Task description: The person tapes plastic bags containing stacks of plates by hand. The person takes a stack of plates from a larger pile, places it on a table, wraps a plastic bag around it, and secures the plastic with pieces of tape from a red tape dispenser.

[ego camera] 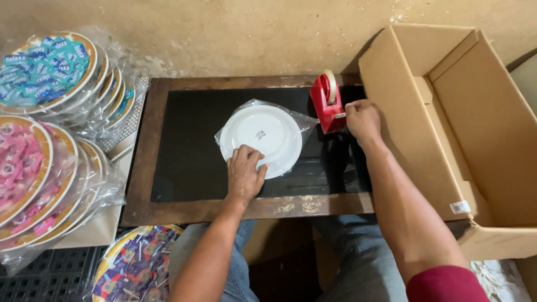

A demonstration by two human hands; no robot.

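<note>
Head view: the plate (pixel 263 137) lies upside down near the middle of the dark counter (pixel 184 162), its white underside and foot ring facing up, wrapped in a clear bag (pixel 299 120) whose loose corner juts toward the dispenser. Being round, the plate has no long axis; the bag stretches roughly left to right. The left hand (pixel 244 173) presses flat on the plate's near rim, fingers spread and pointing away from the person, holding nothing. The right hand (pixel 362 118) sits at the front of the red tape dispenser (pixel 327 106), fingertips pinched at its cutter end; whether tape is between them I cannot tell. The dispenser stands upright at the far right of the counter, its long axis running away from the person, the roll at the far end. An open cardboard box (pixel 447 123) lies just right of it. Stacks of bagged, printed plates (pixel 50 72) rest at the left, well apart from the hands
</note>
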